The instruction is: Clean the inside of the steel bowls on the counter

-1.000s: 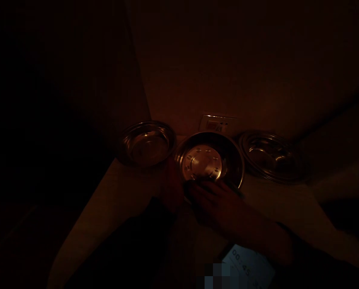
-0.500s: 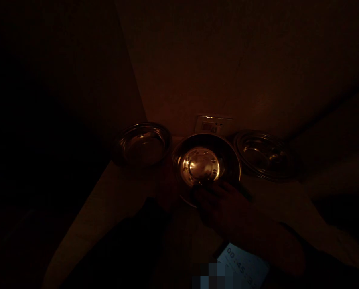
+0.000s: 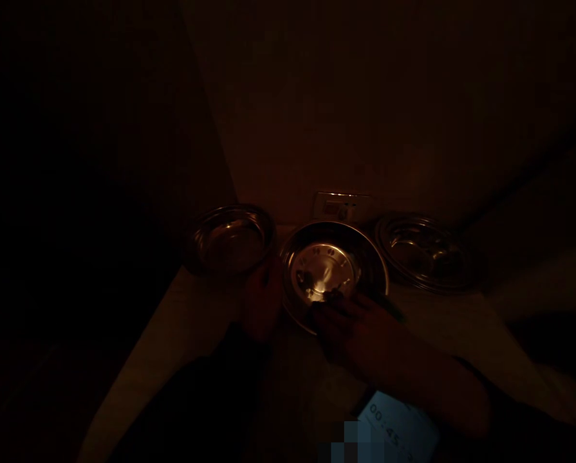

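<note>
A shiny steel bowl (image 3: 383,263) with small marks around its flat bottom stands at the middle of the dim table. My left hand (image 3: 262,299) is at its left rim with fingers bent against the side, apparently holding it. Over the near right rim reaches my right hand (image 3: 353,325), its fingers curled down inside. Something dark lies at those fingertips, too dim to make out. To the left rests a second steel bowl (image 3: 232,247). On the right sits a compartmented steel plate (image 3: 416,247), perhaps one of a stack.
A phone (image 3: 396,424) with a lit timer lies below my right forearm, partly covered by pixelation. Behind the middle bowl, a socket plate (image 3: 343,206) is set in the wall (image 3: 345,116). The pale table (image 3: 138,360) has its left edge in view; much else is dark.
The light and the marks in the middle bowl's bottom have shifted, as if it turned or tilted. My left hand shows more clearly beside it. The view has tipped slightly up.
</note>
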{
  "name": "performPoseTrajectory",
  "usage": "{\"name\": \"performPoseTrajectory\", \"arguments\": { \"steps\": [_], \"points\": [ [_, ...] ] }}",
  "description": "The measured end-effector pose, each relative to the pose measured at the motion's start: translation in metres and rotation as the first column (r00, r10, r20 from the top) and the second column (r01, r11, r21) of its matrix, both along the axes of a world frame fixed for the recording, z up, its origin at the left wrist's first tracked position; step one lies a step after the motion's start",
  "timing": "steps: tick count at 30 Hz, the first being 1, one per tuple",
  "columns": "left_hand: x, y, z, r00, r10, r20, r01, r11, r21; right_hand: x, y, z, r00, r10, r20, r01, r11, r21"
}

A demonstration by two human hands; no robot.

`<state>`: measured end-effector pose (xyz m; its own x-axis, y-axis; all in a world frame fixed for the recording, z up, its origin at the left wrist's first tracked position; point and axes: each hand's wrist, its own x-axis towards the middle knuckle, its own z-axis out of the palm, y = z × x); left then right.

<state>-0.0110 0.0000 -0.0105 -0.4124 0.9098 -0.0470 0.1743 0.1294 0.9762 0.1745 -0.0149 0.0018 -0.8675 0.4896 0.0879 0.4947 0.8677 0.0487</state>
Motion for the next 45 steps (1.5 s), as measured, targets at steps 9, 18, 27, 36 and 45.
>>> {"name": "performPoseTrajectory", "arguments": {
  "steps": [9,18,27,36,45],
  "points": [
    [0.008,-0.004,-0.005,0.994,0.032,-0.104,-0.029,0.999,0.032,0.000,0.000,0.003,0.999,-0.001,0.036,0.002,1.000,-0.026],
    [0.009,-0.004,-0.015,0.990,0.052,-0.133,-0.030,0.986,0.166,0.005,-0.002,0.006,1.000,-0.014,0.017,0.015,0.997,-0.075],
    [0.003,-0.002,-0.016,0.989,-0.039,-0.145,0.062,0.985,0.160,0.005,-0.001,0.010,0.999,-0.035,0.032,0.039,0.990,-0.137],
    [-0.002,0.001,-0.017,0.986,-0.085,-0.145,0.113,0.974,0.198,0.012,0.002,0.014,0.999,-0.025,0.042,0.033,0.982,-0.184],
    [0.002,-0.002,-0.019,0.978,-0.128,-0.165,0.161,0.966,0.203,0.011,0.000,0.015,0.999,-0.025,0.043,0.033,0.979,-0.203]
  ]
}}
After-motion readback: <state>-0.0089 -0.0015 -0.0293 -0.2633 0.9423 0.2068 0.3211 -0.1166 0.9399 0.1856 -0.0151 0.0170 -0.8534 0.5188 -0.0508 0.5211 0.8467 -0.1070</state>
